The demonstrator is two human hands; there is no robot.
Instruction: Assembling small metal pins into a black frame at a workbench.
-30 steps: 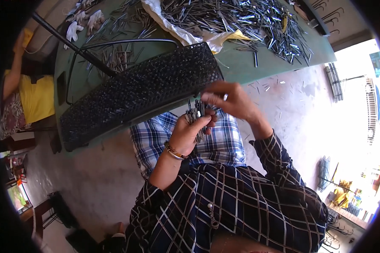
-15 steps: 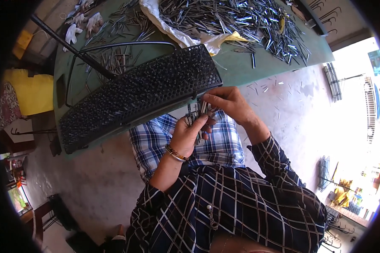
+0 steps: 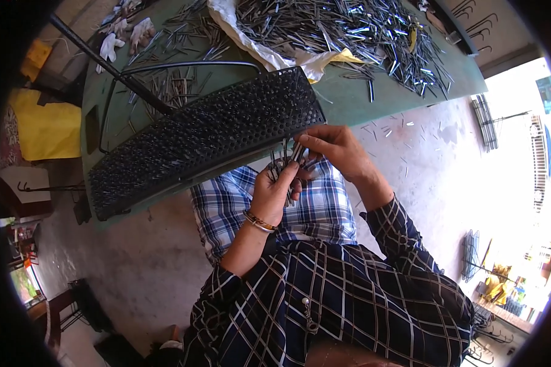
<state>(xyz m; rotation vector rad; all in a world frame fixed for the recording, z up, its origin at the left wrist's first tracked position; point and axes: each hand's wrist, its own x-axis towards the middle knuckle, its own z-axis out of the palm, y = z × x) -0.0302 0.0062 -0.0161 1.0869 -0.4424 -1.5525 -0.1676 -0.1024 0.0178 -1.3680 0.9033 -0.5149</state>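
Observation:
My left hand (image 3: pixel 270 197) is closed round a bunch of thin, dark metal pins (image 3: pixel 280 161), their ends sticking up past the thumb. Close beside it, my right hand (image 3: pixel 341 153) has thumb and forefinger pinched at the top of one or more of these pins; the fingertips partly hide them. Both hands are just below the near right end of a long black perforated rack (image 3: pixel 205 131). Dark pins fill most of its round holes, while bare holes show toward the right end.
Under the rack is a green table (image 3: pixel 361 104). A big heap of loose metal pins (image 3: pixel 343 37) lies on a white sheet (image 3: pixel 226 24) at its far side. White gloves (image 3: pixel 109 50) lie far left. A black bar (image 3: pixel 113 67) slants over the rack's left part.
The view has shifted slightly, so the rack and table sit a little further right. My hands stay together at the bunch, with only small finger movements.

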